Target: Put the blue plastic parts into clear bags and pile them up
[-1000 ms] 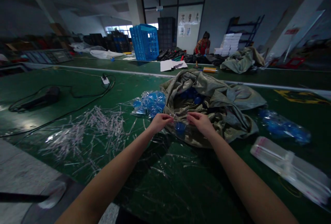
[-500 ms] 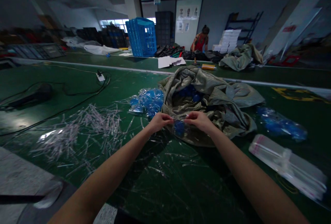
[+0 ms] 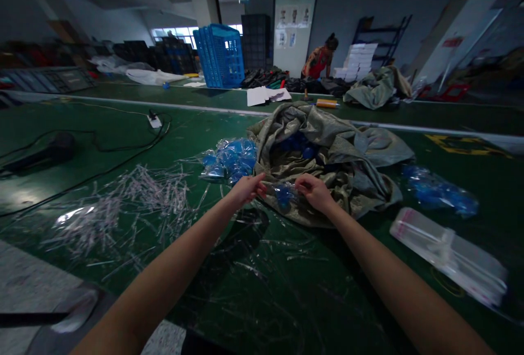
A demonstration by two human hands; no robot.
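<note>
Left hand (image 3: 248, 190) and right hand (image 3: 314, 192) are close together but not touching, pinching a small clear bag (image 3: 284, 195) between them (blue piece inside), right at the front edge of an olive sack (image 3: 327, 153) on the green worktop (image 3: 123, 142). Bagged blue pieces (image 3: 229, 159) sit just left of the sack, with plastic strips (image 3: 135, 202) scattered further left.

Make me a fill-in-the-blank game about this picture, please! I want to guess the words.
1. The left hand and right hand pinch a clear plastic bag with something ____ inside.
2. The long work table has a ____ top.
3. Thin plastic strips lie on the person's ____ side.

Answers: blue, green, left.
</note>
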